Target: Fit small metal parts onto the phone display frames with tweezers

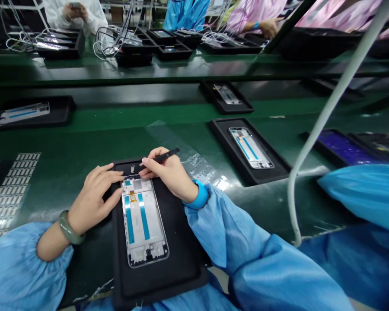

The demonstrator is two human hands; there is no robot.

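Observation:
A phone frame (155, 235) with two blue strips and a small orange flex piece lies in a black tray (184, 255) before me. My left hand (99, 190) rests along its upper left edge, fingers stretched out and thumb touching the side. Above the frame's top edge, my right hand (165, 172) pinches a pair of black tweezers (168, 154), whose tips are hard to make out. A small metal-coloured part (132, 169) sits on the tray near those tips.
Sheets of small labels (14, 185) lie left, and a clear strip (194, 160) lies behind my right hand. More trays with phone frames (251, 149) stand on the green bench. A white cable (324, 116) hangs at right. A blue-sleeved person (363, 190) is beside me.

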